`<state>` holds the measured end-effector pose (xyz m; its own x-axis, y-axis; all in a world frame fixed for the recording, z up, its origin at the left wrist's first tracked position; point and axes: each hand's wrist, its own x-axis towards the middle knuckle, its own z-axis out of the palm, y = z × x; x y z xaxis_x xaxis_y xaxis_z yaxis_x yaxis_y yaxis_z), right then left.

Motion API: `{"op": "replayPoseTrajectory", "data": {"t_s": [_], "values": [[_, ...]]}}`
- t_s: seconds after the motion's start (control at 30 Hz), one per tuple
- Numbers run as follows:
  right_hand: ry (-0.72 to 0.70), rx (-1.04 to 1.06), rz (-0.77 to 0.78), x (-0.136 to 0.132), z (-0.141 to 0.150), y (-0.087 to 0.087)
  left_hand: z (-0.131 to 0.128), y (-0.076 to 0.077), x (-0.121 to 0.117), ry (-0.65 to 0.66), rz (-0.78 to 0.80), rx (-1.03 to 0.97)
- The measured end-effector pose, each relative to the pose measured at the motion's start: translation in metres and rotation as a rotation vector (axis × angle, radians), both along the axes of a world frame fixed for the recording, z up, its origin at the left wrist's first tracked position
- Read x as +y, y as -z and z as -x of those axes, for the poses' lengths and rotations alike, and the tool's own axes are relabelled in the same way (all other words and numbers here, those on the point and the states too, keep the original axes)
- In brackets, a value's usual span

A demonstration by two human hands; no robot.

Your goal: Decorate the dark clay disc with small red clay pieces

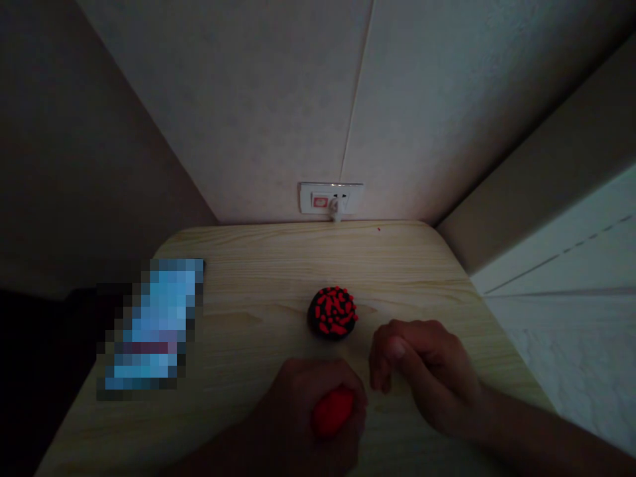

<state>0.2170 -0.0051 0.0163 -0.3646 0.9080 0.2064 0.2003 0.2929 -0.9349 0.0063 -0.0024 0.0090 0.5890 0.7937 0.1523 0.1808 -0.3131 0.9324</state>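
Note:
A black round lump point(332, 313) studded with many small red bits sits near the middle of the pale wooden table point(258, 285). My left hand point(303, 411) is closed around a lump of red clay point(332, 411) just in front of it. To the right, my right hand point(422, 371) hovers with thumb and fingers pinched together. What the pinch holds is too small to see. The light is dim.
A blurred-out bright rectangle point(154, 324) lies at the table's left edge. A wall socket point(330, 197) with a white plug sits on the wall behind the table. A tiny red speck point(378, 229) lies near the back edge. White bedding point(571, 298) is at the right.

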Motion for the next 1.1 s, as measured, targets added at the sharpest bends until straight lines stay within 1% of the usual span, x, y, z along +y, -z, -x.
{"op": "replayPoseTrajectory", "data": {"t_s": [0.1,0.2,0.27,0.37,0.43,0.6,0.7,0.77,0.83,0.9,1.1], "values": [[0.013,-0.017,-0.094,0.002,0.002,-0.001,-0.001,-0.001,0.0,-0.007,0.003,0.001],[-0.003,0.074,-0.222,0.006,0.006,-0.002,-0.001,-0.002,0.0,-0.043,0.026,0.009],[-0.035,0.115,-0.246,0.009,0.008,-0.003,-0.001,-0.003,0.001,-0.073,0.021,-0.033],[-0.015,0.144,-0.187,0.011,0.008,-0.003,-0.001,-0.003,0.003,-0.084,0.012,-0.099],[0.013,0.174,-0.143,0.01,0.008,-0.004,0.0,-0.002,0.003,-0.086,0.042,-0.102],[-0.002,0.197,-0.114,0.007,0.008,-0.007,0.004,0.0,0.001,-0.1,0.173,-0.092],[0.017,0.221,-0.04,0.006,0.008,-0.005,0.005,0.003,0.0,-0.117,0.259,-0.111],[0.003,0.224,-0.007,0.005,0.007,-0.003,0.006,0.004,0.0,-0.147,0.32,-0.116],[-0.015,0.21,-0.012,0.005,0.006,-0.001,0.006,0.005,0.0,-0.159,0.371,-0.128],[-0.018,0.19,-0.03,0.004,0.005,-0.002,0.006,0.005,0.0,-0.17,0.386,-0.155],[0.004,0.133,-0.092,0.004,0.007,-0.007,0.004,-0.001,0.003,-0.185,0.325,-0.215]]}}
